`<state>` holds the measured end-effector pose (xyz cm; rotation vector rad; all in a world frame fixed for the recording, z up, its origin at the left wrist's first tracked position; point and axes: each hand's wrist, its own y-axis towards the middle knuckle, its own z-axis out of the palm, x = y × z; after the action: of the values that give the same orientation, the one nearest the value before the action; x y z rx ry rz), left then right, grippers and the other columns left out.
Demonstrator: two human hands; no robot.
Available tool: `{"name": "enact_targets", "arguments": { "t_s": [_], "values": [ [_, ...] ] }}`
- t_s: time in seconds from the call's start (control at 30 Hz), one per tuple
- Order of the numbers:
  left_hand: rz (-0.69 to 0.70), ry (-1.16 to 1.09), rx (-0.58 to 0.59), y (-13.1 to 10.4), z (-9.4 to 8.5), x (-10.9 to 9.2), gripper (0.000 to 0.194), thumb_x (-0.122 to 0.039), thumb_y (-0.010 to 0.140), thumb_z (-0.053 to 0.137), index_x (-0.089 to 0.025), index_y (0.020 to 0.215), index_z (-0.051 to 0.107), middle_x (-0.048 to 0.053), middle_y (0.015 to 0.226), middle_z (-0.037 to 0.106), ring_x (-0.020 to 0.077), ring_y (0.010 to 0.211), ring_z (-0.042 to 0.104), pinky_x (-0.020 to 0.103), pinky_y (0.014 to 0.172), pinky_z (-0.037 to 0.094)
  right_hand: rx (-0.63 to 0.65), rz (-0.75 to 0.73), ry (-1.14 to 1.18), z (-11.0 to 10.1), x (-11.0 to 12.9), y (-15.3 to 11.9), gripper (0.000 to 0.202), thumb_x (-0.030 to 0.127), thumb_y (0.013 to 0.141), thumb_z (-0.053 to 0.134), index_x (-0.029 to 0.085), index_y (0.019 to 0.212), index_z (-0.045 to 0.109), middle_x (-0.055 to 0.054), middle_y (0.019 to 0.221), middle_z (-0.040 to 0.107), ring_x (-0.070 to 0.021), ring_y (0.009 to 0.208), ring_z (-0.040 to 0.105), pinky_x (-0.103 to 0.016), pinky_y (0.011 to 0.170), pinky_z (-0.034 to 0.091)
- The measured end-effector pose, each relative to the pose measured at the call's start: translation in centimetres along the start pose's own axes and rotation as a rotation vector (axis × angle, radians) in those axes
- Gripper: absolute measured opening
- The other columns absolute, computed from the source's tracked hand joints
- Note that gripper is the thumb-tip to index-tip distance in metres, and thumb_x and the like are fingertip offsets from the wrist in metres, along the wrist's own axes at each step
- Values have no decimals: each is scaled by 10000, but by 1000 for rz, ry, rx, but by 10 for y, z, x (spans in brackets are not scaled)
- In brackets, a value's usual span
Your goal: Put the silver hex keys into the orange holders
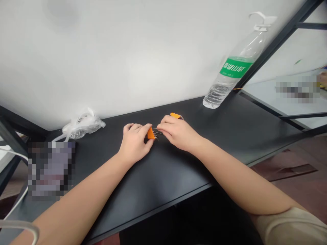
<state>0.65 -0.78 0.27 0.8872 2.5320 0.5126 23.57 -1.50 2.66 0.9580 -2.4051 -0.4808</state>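
My left hand (pixel 135 141) is closed around a small orange holder (pixel 151 133) with several thin metal pieces sticking out to its right. My right hand (pixel 177 132) pinches a thin metal piece (pixel 159 132) beside the holder, its tip close to the other metal pieces; whether they touch is too small to tell. Just behind my right hand, a second orange piece (pixel 176 116) shows partly, the rest hidden by the hand. Both hands are over the black tabletop (pixel 153 180).
A large clear bottle (pixel 236 66) with a green label stands at the back right. At the left are a crumpled plastic bag (pixel 84 126), a blurred flat item (pixel 52 168) and white cables (pixel 19 200). Dark metal frame bars edge both sides. Part of another person's hand shows far right.
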Motion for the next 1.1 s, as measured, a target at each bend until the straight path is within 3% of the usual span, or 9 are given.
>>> {"name": "enact_targets", "arguments": {
  "t_s": [0.2, 0.3, 0.4, 0.47, 0.57, 0.7, 0.83, 0.93, 1.1],
  "values": [
    [77, 6, 8, -1, -3, -6, 342, -265, 931, 614, -261, 1272, 642, 49, 1137, 784, 346, 1439, 485, 624, 1227, 205, 3, 25, 316, -1, 9, 6, 168, 142, 979, 552, 210, 918, 693, -57, 1034, 656, -182, 911, 626, -338, 818, 511],
    [109, -44, -1, -1, -3, -5, 371, -288, 923, 638, -263, 1293, 632, 42, 1167, 779, 331, 1453, 478, 610, 1253, 191, -27, 177, 537, 3, 2, 9, 36, 231, 946, 643, 211, 918, 654, -30, 966, 651, -173, 854, 622, -329, 778, 516],
    [87, -99, -7, -1, -2, -3, 436, -311, 910, 661, -250, 1339, 613, 65, 1232, 758, 311, 1379, 557, 566, 1253, 253, 10, 358, 661, 6, -10, 9, 199, 395, 922, 706, 215, 921, 619, -4, 872, 648, -172, 785, 611, -322, 720, 506],
    [52, -135, -21, -1, -1, -1, 486, -307, 908, 661, -246, 1384, 580, 77, 1307, 727, 282, 1275, 636, 532, 1243, 296, 46, 420, 589, 6, -17, 9, 246, 455, 951, 659, 213, 916, 631, -4, 846, 652, -172, 758, 603, -320, 702, 488],
    [13, -169, -48, -1, 0, 1, 533, -281, 921, 646, -258, 1439, 522, 64, 1351, 709, 235, 1142, 701, 500, 1238, 322, 153, 366, 285, 4, -23, 9, 181, 374, 956, 642, 204, 912, 682, -34, 905, 664, -186, 817, 611, -327, 749, 467],
    [13, -163, -60, -2, 2, 3, 414, -255, 935, 627, -282, 1347, 591, 31, 1307, 734, 223, 1165, 701, 485, 1244, 317, 377, 300, -71, 7, -17, 7, 57, 212, 891, 660, 178, 923, 692, -88, 976, 670, -209, 849, 623, -320, 724, 439],
    [35, -155, -71, -2, 3, 4, 345, -241, 926, 631, -284, 1268, 625, 19, 1294, 742, 225, 1191, 695, 484, 1236, 318, 458, 332, -327, 9, -4, 3, 58, 171, 864, 615, 174, 818, 651, -112, 894, 676, -224, 757, 613, -334, 612, 360],
    [5, -150, -51, -2, 2, 4, 407, -239, 922, 634, -288, 1324, 591, 26, 1317, 730, 229, 1203, 689, 491, 1239, 312, 422, 344, -330, 4, -1, 1, 45, 159, 839, 619, 188, 806, 627, -94, 853, 684, -215, 725, 603, -328, 599, 338],
    [-108, -180, -14, 1, 1, 2, 582, -246, 894, 661, -245, 1436, 451, 63, 1342, 720, 257, 1289, 644, 508, 1241, 303, 204, 297, 60, -8, -3, 4, 83, 135, 839, 610, 214, 864, 606, 8, 759, 664, -154, 673, 584, -286, 655, 406]
  ]
}}
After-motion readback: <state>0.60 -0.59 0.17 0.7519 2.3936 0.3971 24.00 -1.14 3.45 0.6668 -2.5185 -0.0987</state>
